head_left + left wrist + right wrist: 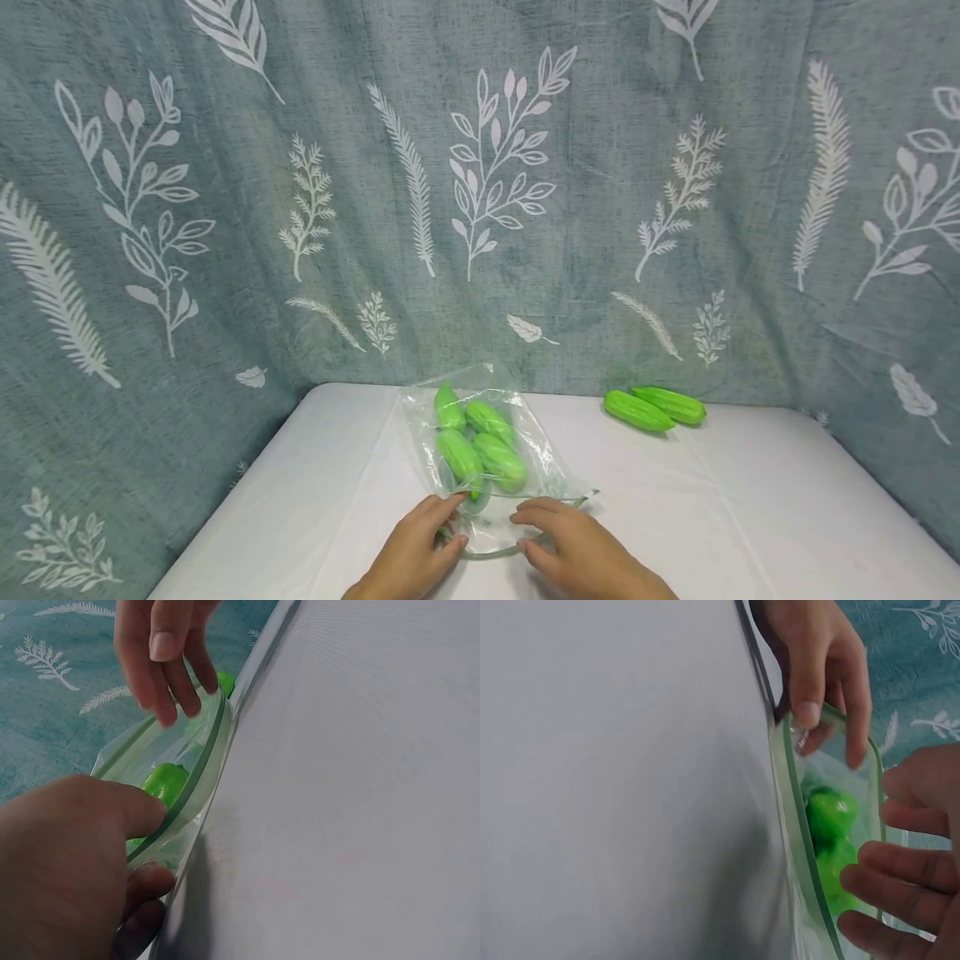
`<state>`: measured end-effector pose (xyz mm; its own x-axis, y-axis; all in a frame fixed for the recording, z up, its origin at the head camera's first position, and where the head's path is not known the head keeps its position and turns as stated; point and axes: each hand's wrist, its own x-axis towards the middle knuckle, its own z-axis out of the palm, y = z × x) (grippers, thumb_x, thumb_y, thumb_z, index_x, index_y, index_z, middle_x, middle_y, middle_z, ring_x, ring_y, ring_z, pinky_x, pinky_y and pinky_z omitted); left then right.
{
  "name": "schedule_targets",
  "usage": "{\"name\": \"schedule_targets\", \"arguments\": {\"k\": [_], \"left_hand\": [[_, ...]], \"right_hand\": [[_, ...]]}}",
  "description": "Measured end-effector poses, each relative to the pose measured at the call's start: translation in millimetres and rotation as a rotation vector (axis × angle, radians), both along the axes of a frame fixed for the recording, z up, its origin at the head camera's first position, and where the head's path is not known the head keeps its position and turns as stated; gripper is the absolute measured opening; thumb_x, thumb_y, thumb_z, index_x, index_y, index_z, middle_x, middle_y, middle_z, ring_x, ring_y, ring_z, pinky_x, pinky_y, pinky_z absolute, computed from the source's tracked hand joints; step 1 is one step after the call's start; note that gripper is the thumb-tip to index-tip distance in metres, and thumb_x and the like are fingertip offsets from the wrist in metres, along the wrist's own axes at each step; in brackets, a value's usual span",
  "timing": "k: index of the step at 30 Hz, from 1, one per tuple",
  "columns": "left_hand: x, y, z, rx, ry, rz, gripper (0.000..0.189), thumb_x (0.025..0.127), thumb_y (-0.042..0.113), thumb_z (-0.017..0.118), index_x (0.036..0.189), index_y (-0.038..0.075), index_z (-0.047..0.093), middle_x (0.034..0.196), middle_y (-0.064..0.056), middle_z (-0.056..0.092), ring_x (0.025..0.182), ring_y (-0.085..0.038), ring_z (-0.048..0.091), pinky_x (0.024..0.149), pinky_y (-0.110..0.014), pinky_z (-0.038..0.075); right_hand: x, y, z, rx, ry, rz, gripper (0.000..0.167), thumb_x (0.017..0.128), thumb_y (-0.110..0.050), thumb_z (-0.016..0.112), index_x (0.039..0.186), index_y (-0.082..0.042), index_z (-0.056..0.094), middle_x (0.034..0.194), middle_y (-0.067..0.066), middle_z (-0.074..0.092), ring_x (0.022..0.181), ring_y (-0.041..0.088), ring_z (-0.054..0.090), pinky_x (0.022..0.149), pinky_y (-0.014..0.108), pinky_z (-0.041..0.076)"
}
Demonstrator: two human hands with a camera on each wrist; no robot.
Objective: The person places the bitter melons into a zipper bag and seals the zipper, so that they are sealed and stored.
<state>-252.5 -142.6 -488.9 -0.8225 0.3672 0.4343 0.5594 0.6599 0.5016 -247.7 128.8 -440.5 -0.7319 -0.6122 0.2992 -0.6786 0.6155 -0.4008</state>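
A clear zip bag (537, 446) with a green-edged mouth lies on the table, its opening spread toward me. Inside it are several bright green, ridged vegetables (498, 461), gourd-like with pointed ends. My left hand (418, 543) pinches the mouth's left side; in the left wrist view the thumb (144, 812) lies over the green rim (176, 814), with fingers underneath. My right hand (576, 546) is by the mouth's right side with loosely spread fingers, holding nothing. In the right wrist view those fingers (900, 892) are beside the rim; whether they touch the plastic is unclear.
Two more green ridged vegetables, a nearer one (637, 411) and a farther one (677, 405), lie side by side at the table's back right. A white cloth covers the table (720, 517). Behind and beside it hangs a teal leaf-patterned curtain (600, 208).
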Motion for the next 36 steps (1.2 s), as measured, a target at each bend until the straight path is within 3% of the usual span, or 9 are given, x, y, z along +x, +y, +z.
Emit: {"name": "schedule_targets", "arguments": {"k": [6, 10, 15, 19, 28, 36], "left_hand": [[-0.1, -0.3, -0.4, 0.008, -0.001, -0.013, 0.054, 0.091, 0.023, 0.073, 0.14, 0.009, 0.057, 0.103, 0.008, 0.06, 0.089, -0.001, 0.055, 0.077, -0.025, 0.053], [-0.4, -1.1, -1.7, 0.023, 0.005, -0.02, 0.054, 0.09, 0.021, 0.074, 0.14, 0.01, 0.056, 0.104, 0.008, 0.06, 0.089, -0.002, 0.056, 0.078, -0.025, 0.053], [-0.2, -1.9, -2.3, 0.044, 0.019, -0.032, 0.054, 0.089, 0.019, 0.075, 0.14, 0.01, 0.057, 0.105, 0.007, 0.06, 0.089, -0.002, 0.056, 0.078, -0.024, 0.052], [0.3, -2.0, -2.0, 0.053, 0.017, -0.04, 0.054, 0.09, 0.018, 0.075, 0.139, 0.008, 0.057, 0.105, 0.007, 0.06, 0.089, -0.002, 0.056, 0.077, -0.023, 0.052], [0.4, -2.2, -3.0, 0.047, 0.011, -0.026, 0.054, 0.089, 0.018, 0.075, 0.139, 0.008, 0.057, 0.105, 0.008, 0.06, 0.089, -0.001, 0.055, 0.079, -0.024, 0.052], [1.1, -1.4, -1.4, 0.049, 0.014, -0.031, 0.054, 0.089, 0.018, 0.075, 0.139, 0.008, 0.057, 0.105, 0.008, 0.06, 0.089, -0.002, 0.056, 0.08, -0.024, 0.052]], "right_hand": [[-5.8, 23.1, 4.1, -0.244, -0.015, 0.016, 0.021, 0.099, -0.02, 0.064, 0.116, -0.009, 0.071, 0.11, 0.002, 0.071, 0.093, 0.008, 0.066, 0.077, 0.033, 0.058], [-13.3, 39.8, 9.1, -0.338, -0.082, -0.083, 0.019, 0.098, -0.019, 0.067, 0.113, -0.008, 0.072, 0.107, 0.005, 0.071, 0.09, 0.009, 0.067, 0.073, 0.028, 0.057], [-25.2, 63.6, 12.3, -0.367, -0.128, -0.284, 0.016, 0.096, -0.018, 0.068, 0.111, -0.014, 0.073, 0.108, 0.003, 0.071, 0.088, 0.009, 0.067, 0.073, 0.027, 0.056], [-32.3, 82.8, 10.5, -0.372, -0.188, -0.38, 0.019, 0.095, -0.02, 0.07, 0.113, -0.016, 0.073, 0.111, 0.004, 0.071, 0.087, 0.011, 0.067, 0.071, 0.027, 0.055], [-43.5, 111.3, 10.5, -0.401, -0.276, -0.42, 0.034, 0.096, -0.029, 0.069, 0.123, -0.009, 0.069, 0.116, 0.011, 0.07, 0.094, 0.022, 0.068, 0.071, 0.03, 0.055], [-48.3, 118.0, 2.7, -0.492, -0.295, -0.479, 0.036, 0.096, -0.022, 0.069, 0.125, -0.001, 0.067, 0.113, 0.015, 0.071, 0.09, 0.024, 0.07, 0.073, 0.027, 0.056]]}}
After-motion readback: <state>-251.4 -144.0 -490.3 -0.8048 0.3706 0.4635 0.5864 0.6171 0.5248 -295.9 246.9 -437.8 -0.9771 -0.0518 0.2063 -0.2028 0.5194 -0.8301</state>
